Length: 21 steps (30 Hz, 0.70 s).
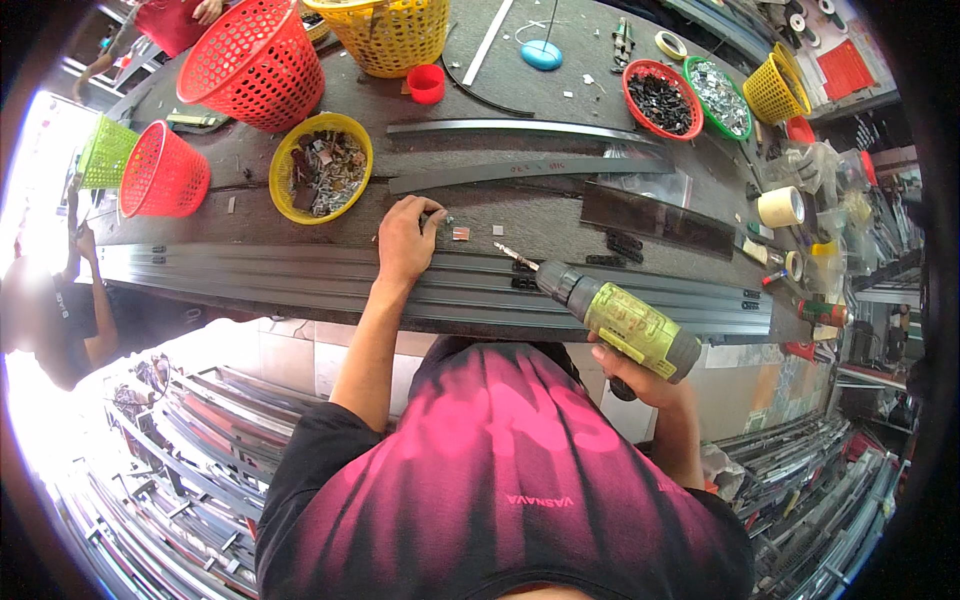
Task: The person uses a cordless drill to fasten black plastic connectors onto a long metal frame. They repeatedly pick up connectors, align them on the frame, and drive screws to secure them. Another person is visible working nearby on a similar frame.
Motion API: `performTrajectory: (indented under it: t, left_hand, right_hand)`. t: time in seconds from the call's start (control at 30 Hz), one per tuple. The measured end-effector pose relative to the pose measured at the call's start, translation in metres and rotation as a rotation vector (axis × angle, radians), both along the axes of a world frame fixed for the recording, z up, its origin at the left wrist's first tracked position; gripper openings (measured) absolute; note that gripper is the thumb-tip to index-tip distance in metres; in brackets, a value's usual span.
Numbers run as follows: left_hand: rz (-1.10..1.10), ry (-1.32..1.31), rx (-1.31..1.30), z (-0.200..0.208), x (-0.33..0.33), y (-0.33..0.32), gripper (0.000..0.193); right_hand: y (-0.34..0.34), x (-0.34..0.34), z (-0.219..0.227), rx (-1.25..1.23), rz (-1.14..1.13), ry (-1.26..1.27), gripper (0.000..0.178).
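Note:
My right hand [650, 382] grips the handle of a yellow-green cordless drill [640, 325], its bit pointing left and away from me above the tabletop. Just beyond the long dark metal profiles [450, 295], my left hand [406, 240] rests with curled fingers drawn together. Whatever its fingertips hold, if anything, is too small to make out. Beside that hand lie a small coppery plate [461, 234] and a small grey square [498, 230]. Several black plastic pieces [625, 243] sit near the drill.
A yellow basket [279, 190] of small metal parts stands left of my left hand. Strips [530, 170] lie farther back. Red [628, 98] and green [690, 66] baskets of fittings stand at the back right. Another person [60, 320] is at the left. Tape rolls [781, 207] lie right.

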<state>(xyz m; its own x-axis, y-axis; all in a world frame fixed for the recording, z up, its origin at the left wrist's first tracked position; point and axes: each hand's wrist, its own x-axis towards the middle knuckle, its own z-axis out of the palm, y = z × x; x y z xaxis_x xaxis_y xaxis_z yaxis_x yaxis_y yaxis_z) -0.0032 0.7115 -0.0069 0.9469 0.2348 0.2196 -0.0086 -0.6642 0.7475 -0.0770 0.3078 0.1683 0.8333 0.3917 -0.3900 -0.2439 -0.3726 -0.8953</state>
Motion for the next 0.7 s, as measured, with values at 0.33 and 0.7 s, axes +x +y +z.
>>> performTrajectory:
  t: [0.33,0.7]
  left_hand:
    - [-0.132,-0.028,-1.702,0.055,-0.044,-0.018,0.021]
    - [0.031,-0.021,-1.836,0.085,-0.078,-0.026,0.022]
  right_hand:
    - [0.048,-0.003,-0.012,-0.003,0.215,-0.475,0.025]
    - [0.057,0.000,-0.032,0.010,0.233,-0.268,0.022]
